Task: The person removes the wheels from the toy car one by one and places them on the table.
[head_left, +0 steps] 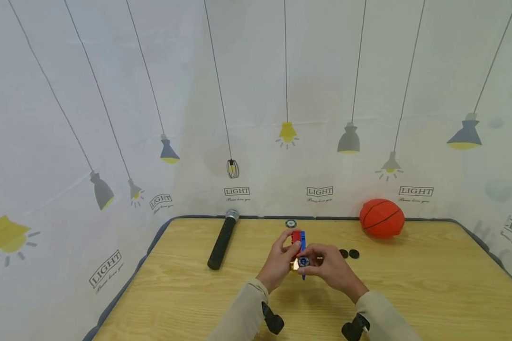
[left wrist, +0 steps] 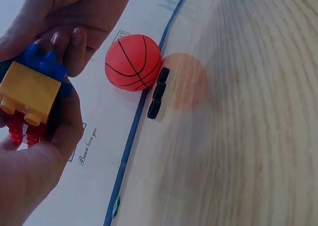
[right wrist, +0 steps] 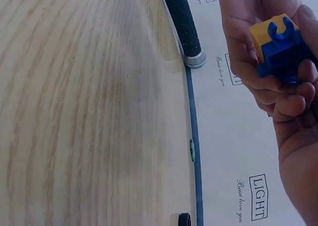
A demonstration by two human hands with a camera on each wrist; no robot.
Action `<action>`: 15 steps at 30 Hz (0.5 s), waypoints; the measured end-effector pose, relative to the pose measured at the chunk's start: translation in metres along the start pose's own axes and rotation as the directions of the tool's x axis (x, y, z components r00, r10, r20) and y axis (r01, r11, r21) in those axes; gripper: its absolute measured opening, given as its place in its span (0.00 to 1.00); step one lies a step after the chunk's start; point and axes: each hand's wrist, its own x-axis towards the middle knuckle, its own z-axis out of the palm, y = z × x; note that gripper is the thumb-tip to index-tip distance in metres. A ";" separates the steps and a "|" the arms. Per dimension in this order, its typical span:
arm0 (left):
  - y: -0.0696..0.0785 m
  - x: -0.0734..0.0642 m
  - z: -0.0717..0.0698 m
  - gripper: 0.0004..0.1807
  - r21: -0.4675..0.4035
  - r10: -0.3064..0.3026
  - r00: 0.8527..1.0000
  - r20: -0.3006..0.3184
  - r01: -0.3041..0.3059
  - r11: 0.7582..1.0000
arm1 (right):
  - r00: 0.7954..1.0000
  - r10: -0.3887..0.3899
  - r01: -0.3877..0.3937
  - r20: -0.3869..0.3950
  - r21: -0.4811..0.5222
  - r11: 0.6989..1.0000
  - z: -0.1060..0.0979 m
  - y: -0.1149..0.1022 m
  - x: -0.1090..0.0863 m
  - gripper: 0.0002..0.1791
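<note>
My left hand point(head_left: 275, 266) grips a building-block toy with its fingers and thumb around the red part point(head_left: 296, 237). A blue piece point(head_left: 303, 240) runs along the toy's right side, and a yellow block point(left wrist: 30, 89) with two studs faces the left wrist camera. From the right, my right hand point(head_left: 334, 269) pinches a small dark wheel with a blue centre point(head_left: 303, 261) against the near end of the toy. In the right wrist view a blue hooked piece point(right wrist: 285, 54) sits against the yellow block, partly covered by fingertips. Both hands are raised over the table.
A black microphone point(head_left: 222, 242) lies left of the hands on the wooden table point(head_left: 175, 303). Behind them is a small round disc point(head_left: 291, 223) near the back edge. Black wheels point(head_left: 354, 254) lie to the right, with an orange-red basketball point(head_left: 381, 218) farther back by the wall.
</note>
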 end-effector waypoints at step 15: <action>-0.002 0.001 0.010 0.22 -0.026 0.005 1.000 -0.006 -0.005 1.000 | 0.992 -0.112 0.105 -0.061 -0.100 0.989 0.010 -0.008 -0.002 0.11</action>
